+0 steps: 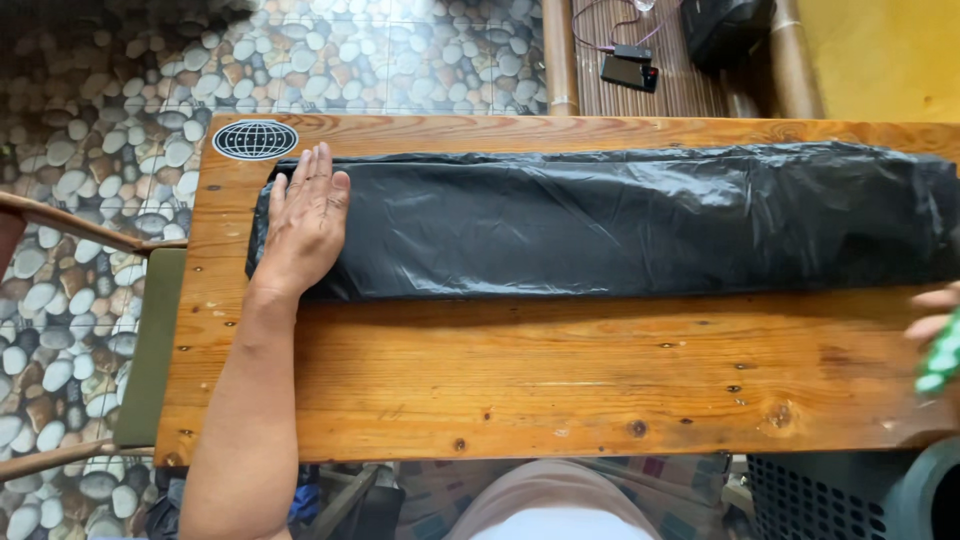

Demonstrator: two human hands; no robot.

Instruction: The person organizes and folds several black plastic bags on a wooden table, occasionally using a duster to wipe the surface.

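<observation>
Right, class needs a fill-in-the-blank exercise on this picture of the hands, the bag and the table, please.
1. The left hand lies flat on the ______ end of the black bag.
2. The bag lies folded into a long strip on a ______ table.
3. The right hand, at the picture's right edge, holds something ______ and white.
4. The round globe sticker sits at the table's far ______ corner.

Missing words: left; wooden; green; left

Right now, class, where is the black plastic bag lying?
The black plastic bag lies flat along the far half of the wooden table, its left end under the left hand.
</observation>
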